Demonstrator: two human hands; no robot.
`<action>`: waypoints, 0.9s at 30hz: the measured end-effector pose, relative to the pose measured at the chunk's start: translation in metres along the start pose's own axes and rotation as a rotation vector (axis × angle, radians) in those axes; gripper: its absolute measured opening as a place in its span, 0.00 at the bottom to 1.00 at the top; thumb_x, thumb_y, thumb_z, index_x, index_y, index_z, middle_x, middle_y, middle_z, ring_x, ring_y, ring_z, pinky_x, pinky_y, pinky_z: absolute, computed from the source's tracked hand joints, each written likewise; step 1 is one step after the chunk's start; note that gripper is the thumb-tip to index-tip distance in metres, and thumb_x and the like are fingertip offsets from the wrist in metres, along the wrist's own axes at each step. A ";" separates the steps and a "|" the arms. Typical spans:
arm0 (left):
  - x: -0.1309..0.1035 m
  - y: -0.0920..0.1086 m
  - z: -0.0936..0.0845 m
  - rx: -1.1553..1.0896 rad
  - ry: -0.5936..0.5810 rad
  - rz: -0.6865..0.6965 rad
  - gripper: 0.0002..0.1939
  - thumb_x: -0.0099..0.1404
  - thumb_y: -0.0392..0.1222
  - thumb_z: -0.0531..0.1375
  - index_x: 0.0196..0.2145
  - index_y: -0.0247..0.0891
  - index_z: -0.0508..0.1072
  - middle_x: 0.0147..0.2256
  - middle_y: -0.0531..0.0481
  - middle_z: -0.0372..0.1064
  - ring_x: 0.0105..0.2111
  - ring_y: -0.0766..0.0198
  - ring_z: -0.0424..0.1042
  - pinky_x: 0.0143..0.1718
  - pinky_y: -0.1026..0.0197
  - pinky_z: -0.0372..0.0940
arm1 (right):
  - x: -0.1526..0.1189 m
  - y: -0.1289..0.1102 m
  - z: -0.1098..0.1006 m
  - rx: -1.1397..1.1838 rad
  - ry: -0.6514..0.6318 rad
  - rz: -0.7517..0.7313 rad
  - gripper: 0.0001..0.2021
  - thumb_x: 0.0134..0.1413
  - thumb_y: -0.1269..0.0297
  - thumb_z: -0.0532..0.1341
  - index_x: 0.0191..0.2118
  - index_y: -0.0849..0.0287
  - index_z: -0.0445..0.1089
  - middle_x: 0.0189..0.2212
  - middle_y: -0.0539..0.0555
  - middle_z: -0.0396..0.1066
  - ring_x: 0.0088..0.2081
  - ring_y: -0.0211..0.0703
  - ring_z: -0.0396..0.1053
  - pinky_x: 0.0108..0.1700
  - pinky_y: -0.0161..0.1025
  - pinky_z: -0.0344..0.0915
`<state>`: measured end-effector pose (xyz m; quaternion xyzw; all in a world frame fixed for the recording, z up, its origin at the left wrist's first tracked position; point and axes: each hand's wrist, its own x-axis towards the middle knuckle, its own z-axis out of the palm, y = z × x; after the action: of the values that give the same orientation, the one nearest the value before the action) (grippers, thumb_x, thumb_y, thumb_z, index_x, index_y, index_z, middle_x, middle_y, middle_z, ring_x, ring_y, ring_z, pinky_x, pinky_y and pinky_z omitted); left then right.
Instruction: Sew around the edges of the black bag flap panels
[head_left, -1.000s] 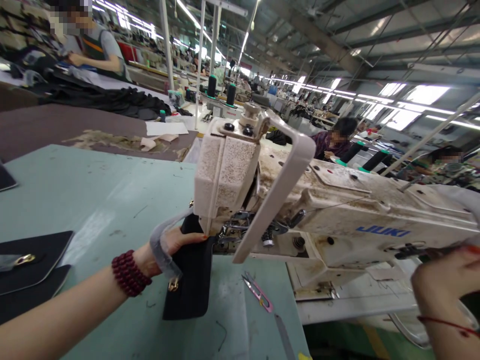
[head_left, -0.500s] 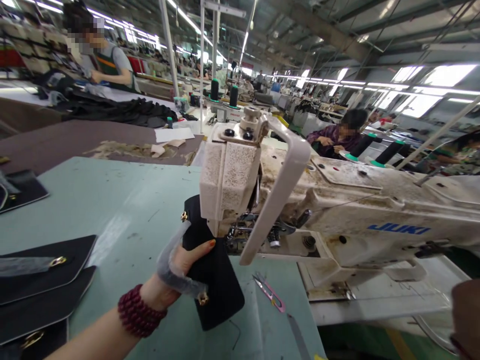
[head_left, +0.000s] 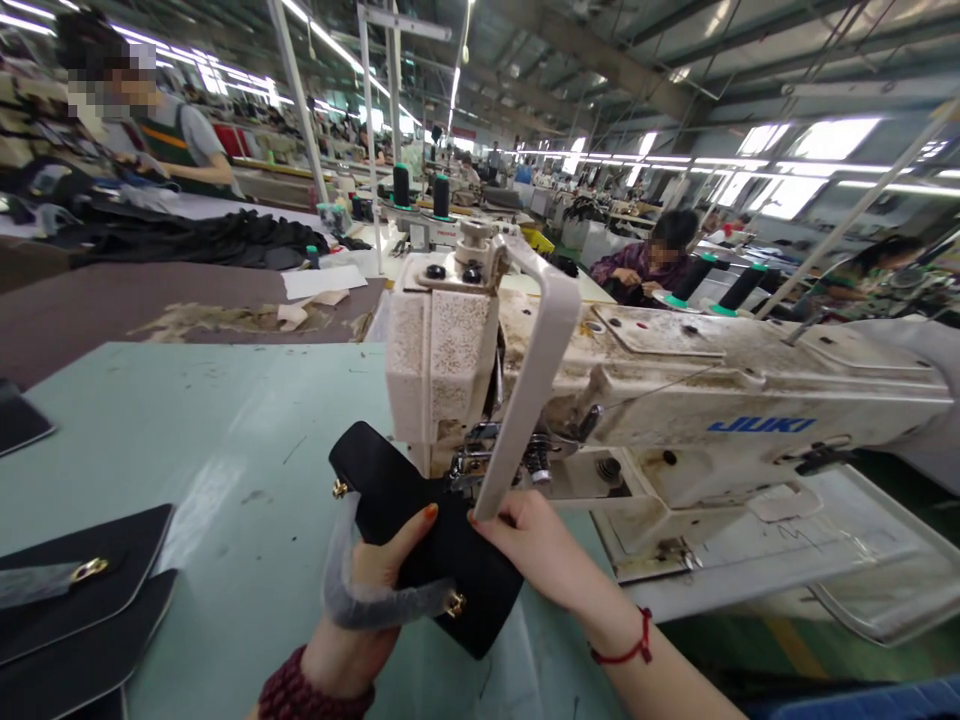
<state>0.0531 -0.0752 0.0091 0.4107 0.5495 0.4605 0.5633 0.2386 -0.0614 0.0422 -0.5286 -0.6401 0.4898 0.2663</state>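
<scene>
A black bag panel (head_left: 382,475) with rounded corners lies under the needle area of a white JUKI sewing machine (head_left: 442,350). Its handle (head_left: 390,608), wrapped in cloudy plastic film and fixed by gold-coloured fittings, loops over my left hand (head_left: 375,570). That hand grips the panel's near-left side, thumb on top. My right hand (head_left: 525,540) pinches the panel's right edge beside the machine's pale guard bar (head_left: 529,390); its fingertips are partly hidden behind the bar and the panel.
More black panels (head_left: 90,580) with plastic-wrapped handles lie on the left of the green table (head_left: 225,430). A brown surface (head_left: 67,310) with scraps adjoins it behind. Thread spools (head_left: 401,187) stand beyond the machine. Co-workers sit or stand further back.
My right hand has come in from the right edge and taken hold of the panel. The panel has turned slightly at the machine. The snips on the table are now out of sight.
</scene>
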 end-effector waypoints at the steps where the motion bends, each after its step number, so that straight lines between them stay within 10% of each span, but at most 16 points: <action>1: 0.000 -0.001 -0.001 -0.023 -0.012 -0.006 0.19 0.60 0.52 0.62 0.49 0.49 0.76 0.53 0.50 0.73 0.54 0.44 0.70 0.53 0.43 0.70 | -0.001 -0.001 0.000 -0.017 0.006 -0.004 0.19 0.60 0.56 0.57 0.31 0.69 0.73 0.23 0.52 0.61 0.27 0.29 0.55 0.31 0.25 0.52; 7: -0.003 -0.012 -0.008 -0.124 -0.073 0.050 0.19 0.50 0.42 0.68 0.43 0.46 0.79 0.51 0.48 0.74 0.54 0.42 0.70 0.59 0.43 0.63 | -0.001 -0.003 0.002 -0.108 0.031 0.017 0.19 0.61 0.57 0.55 0.27 0.70 0.68 0.22 0.51 0.57 0.26 0.27 0.49 0.28 0.25 0.46; 16: 0.012 0.017 0.005 -0.400 0.046 -0.223 0.10 0.51 0.40 0.68 0.34 0.41 0.79 0.51 0.47 0.75 0.55 0.45 0.70 0.57 0.47 0.65 | 0.004 -0.001 0.007 -0.142 0.075 0.013 0.21 0.60 0.57 0.54 0.22 0.69 0.58 0.21 0.50 0.51 0.25 0.26 0.46 0.26 0.26 0.40; 27: 0.033 0.047 -0.010 -0.175 -0.233 -0.156 0.17 0.52 0.45 0.67 0.41 0.46 0.79 0.45 0.46 0.78 0.49 0.44 0.74 0.52 0.45 0.68 | -0.002 0.011 0.044 0.053 0.265 -0.021 0.23 0.60 0.50 0.51 0.24 0.68 0.59 0.22 0.51 0.55 0.27 0.28 0.49 0.28 0.27 0.44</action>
<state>0.0388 -0.0328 0.0463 0.3667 0.4684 0.4110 0.6908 0.2059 -0.0787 0.0162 -0.5747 -0.5918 0.4297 0.3673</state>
